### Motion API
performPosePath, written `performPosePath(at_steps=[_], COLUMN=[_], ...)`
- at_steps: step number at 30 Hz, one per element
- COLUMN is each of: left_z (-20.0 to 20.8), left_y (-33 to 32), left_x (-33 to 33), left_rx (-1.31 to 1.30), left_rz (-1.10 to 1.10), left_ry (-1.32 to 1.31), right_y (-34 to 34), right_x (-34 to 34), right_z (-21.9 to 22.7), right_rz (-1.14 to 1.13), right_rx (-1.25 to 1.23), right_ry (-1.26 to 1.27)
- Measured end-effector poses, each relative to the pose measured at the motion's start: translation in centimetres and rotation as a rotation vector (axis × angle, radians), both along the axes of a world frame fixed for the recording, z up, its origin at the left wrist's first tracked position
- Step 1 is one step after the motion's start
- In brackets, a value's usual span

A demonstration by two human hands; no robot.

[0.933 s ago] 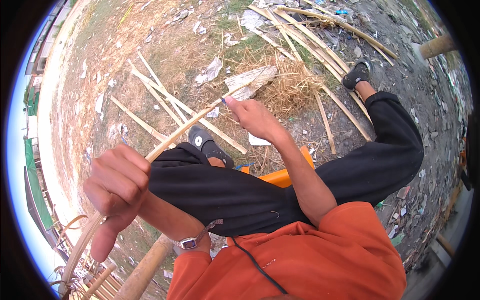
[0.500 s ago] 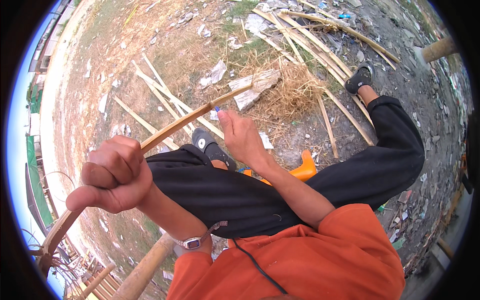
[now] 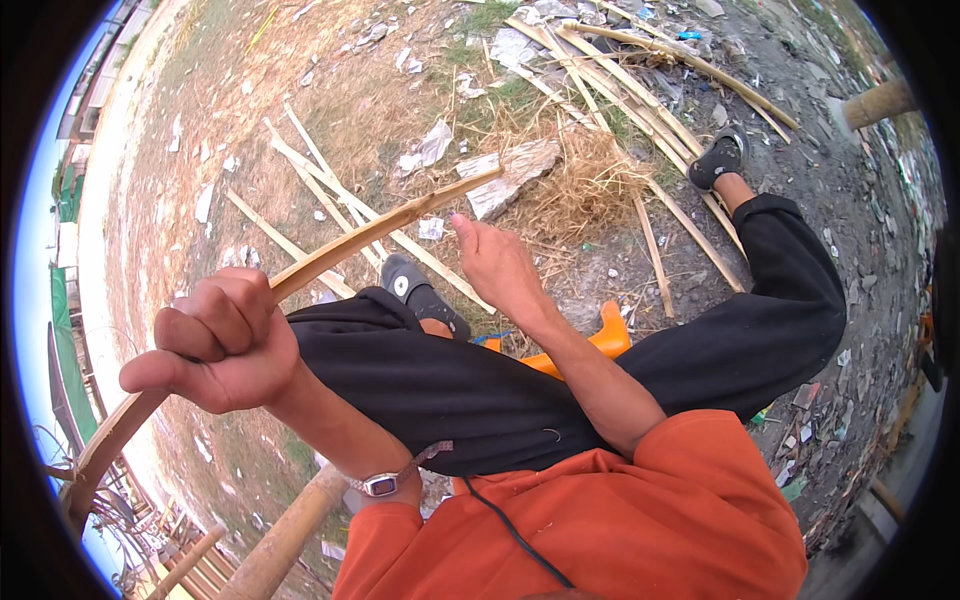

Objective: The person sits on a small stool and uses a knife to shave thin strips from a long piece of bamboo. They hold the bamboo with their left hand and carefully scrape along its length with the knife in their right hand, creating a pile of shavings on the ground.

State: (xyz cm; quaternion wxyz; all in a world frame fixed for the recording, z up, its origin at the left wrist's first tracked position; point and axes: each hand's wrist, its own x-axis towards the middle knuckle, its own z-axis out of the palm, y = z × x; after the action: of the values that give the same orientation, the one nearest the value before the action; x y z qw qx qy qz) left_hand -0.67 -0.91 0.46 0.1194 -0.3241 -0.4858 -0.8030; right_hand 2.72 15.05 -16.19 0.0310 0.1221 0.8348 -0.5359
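Bamboo strip (image 3: 350, 243): light and springy, best held by its flat faces

From my seat I see it slant across the frame, from the lower left rim up to a narrow tip at upper centre, where it shows against a pale slab (image 3: 520, 175). The left hand (image 3: 220, 345) is clamped around it at left of frame, fingers wrapped over and thumb pointing outward. The right hand (image 3: 500, 265), near the centre, has curled fingers and a raised thumb just beside the strip; I cannot tell whether it grips anything.

I judge the strip light for its length, stiff when pushed end-on but whippy sideways, though the lens exaggerates some of that bow. It looks dry, so I would expect decent friction rather than slip. Its split edges could well carry splinters, so I would press on the broad faces and avoid sliding a palm along it. The left hand's place suits a main hold; I would steady the thin upper part lightly, as it seems likeliest to crack. Similar loose strips (image 3: 330, 184) lie crossed at upper left, near a shoe (image 3: 400, 277).
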Motion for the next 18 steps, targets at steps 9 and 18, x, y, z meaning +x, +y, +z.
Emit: performPosePath(at_steps=[9, 18], left_z=[0.1, 0.1], left_y=[0.5, 0.6], left_x=[0.1, 0.3], left_rx=[0.045, 0.055], left_rz=[0.021, 0.079], left_ry=[-0.043, -0.056], right_y=[0.2, -1.3], right_x=[0.0, 0.4], right_z=[-1.3, 0.0], right_rz=[-0.040, -0.019], right_rx=[0.070, 0.021], right_ry=[-0.057, 0.127])
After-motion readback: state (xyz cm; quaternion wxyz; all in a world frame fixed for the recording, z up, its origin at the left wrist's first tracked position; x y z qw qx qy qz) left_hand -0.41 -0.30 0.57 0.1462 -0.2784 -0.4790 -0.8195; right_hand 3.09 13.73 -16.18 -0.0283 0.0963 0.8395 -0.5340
